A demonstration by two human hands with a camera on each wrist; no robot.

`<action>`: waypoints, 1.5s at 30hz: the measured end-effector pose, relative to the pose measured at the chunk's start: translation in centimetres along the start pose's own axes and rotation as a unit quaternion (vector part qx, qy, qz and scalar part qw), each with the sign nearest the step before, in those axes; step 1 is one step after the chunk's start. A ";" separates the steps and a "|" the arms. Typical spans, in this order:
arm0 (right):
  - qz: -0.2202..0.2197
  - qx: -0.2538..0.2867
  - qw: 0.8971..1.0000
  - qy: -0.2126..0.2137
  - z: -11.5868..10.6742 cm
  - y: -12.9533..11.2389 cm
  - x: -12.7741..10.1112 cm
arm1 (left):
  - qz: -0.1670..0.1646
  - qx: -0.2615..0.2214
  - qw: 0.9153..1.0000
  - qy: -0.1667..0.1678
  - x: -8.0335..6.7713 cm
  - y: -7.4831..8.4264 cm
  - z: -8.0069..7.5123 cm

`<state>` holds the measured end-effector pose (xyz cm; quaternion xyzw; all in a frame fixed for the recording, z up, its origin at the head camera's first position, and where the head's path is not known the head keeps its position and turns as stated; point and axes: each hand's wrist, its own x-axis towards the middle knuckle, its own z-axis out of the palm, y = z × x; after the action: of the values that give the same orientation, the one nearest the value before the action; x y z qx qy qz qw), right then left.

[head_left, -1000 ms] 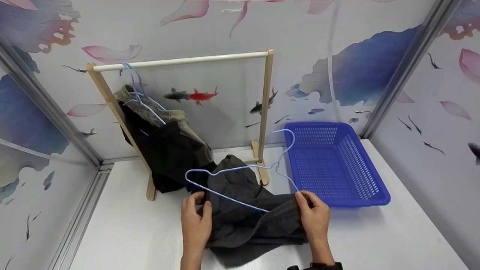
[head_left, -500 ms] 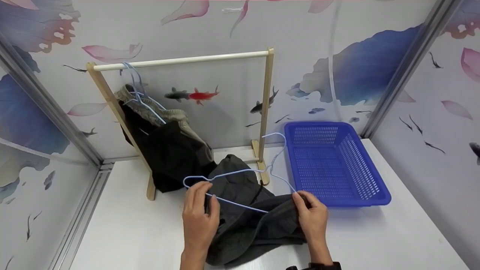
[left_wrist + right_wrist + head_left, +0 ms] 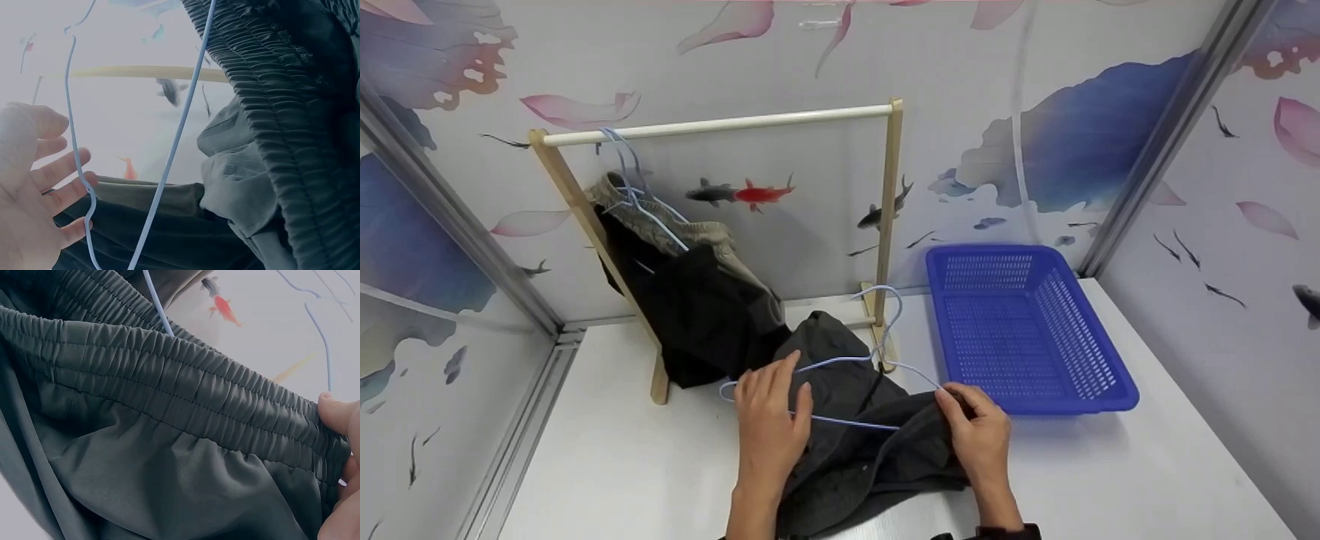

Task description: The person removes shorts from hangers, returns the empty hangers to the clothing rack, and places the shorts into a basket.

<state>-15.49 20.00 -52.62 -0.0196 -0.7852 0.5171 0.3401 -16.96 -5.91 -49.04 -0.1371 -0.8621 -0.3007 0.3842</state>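
Dark grey shorts (image 3: 847, 457) lie bunched on the white table (image 3: 622, 465) between my hands. A light blue wire hanger (image 3: 840, 361) lies over them, its hook pointing at the rack's right foot. My left hand (image 3: 772, 397) rests with straight fingers on the hanger's left end; the left wrist view shows the open palm (image 3: 34, 191) with the wire (image 3: 171, 146) crossing its fingertips. My right hand (image 3: 952, 405) pinches the elastic waistband (image 3: 169, 382) at the hanger's right end, thumb (image 3: 340, 410) on top.
A small wooden rack (image 3: 720, 124) stands at the back left; a blue hanger on it carries a black and olive garment (image 3: 690, 300). A blue mesh basket (image 3: 1020, 330) sits at the right. Patterned walls close in the table on three sides.
The hanger has dropped lower and shifted left, its hook swinging from the basket's corner toward the rack's foot. My left hand moved up from the shorts' edge and straightened onto the hanger's left end.
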 end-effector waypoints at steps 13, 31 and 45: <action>-0.036 0.004 0.999 -0.025 0.1 0.1 0.3 | -0.007 -0.047 0.999 0.016 -0.6 -0.7 0.4; 0.009 0.052 0.998 -0.019 -0.2 0.8 0.7 | -0.045 -0.069 0.995 0.050 -0.8 -1.9 -0.7; 0.058 0.064 0.996 -0.011 -0.5 1.1 0.7 | -0.062 -0.055 0.994 0.068 -0.8 -2.6 -1.7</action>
<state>-16.08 21.22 -53.03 -0.0377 -0.7515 0.5855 0.3016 -16.69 -9.01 -49.86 -0.0837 -0.8231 -0.3794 0.4141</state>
